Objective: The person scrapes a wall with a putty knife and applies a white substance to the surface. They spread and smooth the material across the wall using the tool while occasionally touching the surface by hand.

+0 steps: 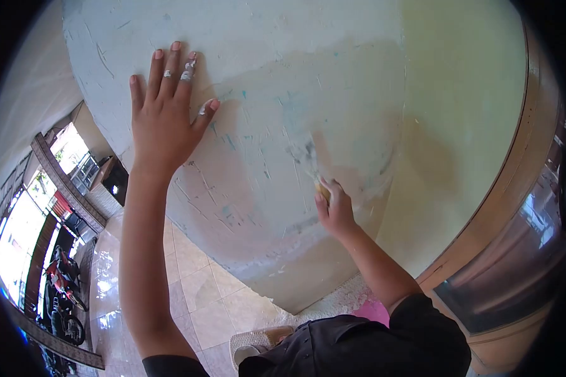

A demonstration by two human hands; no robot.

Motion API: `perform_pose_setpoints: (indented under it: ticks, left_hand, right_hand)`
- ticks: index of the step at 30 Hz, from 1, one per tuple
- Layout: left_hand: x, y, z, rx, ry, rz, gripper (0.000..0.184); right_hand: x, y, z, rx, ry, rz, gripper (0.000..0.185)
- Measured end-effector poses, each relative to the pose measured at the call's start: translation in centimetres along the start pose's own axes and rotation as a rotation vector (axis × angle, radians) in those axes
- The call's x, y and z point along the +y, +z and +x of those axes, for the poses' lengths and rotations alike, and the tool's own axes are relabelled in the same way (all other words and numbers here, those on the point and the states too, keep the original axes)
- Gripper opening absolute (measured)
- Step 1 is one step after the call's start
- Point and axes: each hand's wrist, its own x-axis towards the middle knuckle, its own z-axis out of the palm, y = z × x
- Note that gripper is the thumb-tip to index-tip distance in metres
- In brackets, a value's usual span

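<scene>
My left hand (166,122) lies flat against the upper left of a pale wall (258,151), fingers spread, with white paste smeared on several of them. Lower down and to the right, my right hand (338,208) is wrapped round the yellowish handle of a scraper (322,188). The scraper's blade points up at the wall and is blurred, so whether it touches the surface I cannot tell. Scratches, blue-green marks and a damp-looking greyish patch cover the wall around both hands.
A light woven basket (258,338) stands on the tiled floor (198,289) below me. Something pink (372,311) lies by the wall's base. A wooden frame (512,169) borders the yellowish wall (459,94) at right. A red motorcycle (60,279) is parked at far left.
</scene>
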Motion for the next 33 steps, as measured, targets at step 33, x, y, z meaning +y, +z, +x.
perform_pose_setpoints:
  ticks: [33]
  left_hand:
    - [-0.5,0.8,-0.6,0.049,0.019,0.033,0.063]
  right_hand:
    - [0.6,0.2,-15.0,-0.471,0.253,0.079,0.034]
